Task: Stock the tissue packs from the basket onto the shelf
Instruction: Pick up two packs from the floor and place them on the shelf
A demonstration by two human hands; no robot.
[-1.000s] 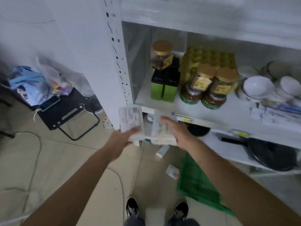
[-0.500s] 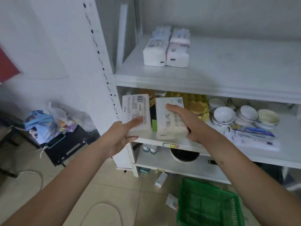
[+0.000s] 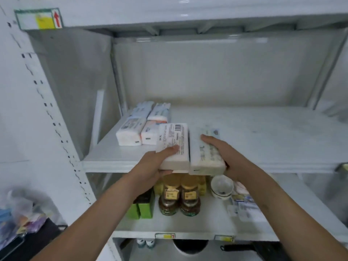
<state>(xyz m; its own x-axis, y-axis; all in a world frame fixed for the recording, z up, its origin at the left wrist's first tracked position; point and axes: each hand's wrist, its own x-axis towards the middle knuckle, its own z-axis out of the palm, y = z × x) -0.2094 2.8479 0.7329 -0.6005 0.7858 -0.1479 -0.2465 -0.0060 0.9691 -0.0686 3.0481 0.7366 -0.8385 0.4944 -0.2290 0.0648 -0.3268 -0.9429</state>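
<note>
Hands first: left hand [image 3: 160, 164] is wrapped around one tissue pack [image 3: 174, 146], thumb on top over the printed label, fingers under it. Right hand [image 3: 224, 157] is gripping a second tissue pack [image 3: 206, 153] the same way. Both packs sit side by side, touching or nearly so, with their near ends sticking out past the front lip of the shelf [image 3: 263, 140] and their far ends over the board. Can't tell if they're actually resting on it yet or just hovering.

Already stocked packs [image 3: 140, 129] are further back on the left, two rows deep, just beside the far-left corner of the left-hand pack.

What could go wrong, imo: letting go now, with that much overhang, could tip both packs off the edge and down onto the jars [image 3: 178, 196] and bowls [image 3: 221, 186] on the shelf below. Soft plastic wrap is slippery too, so pushing one in crooked could shove the stocked row out of line.

Compared to half a second back, the packs were held lower, in front of the jar shelf and a bit apart from each other. Now they're up at the upper shelf and pressed together, and the green basket has dropped out of view.
</note>
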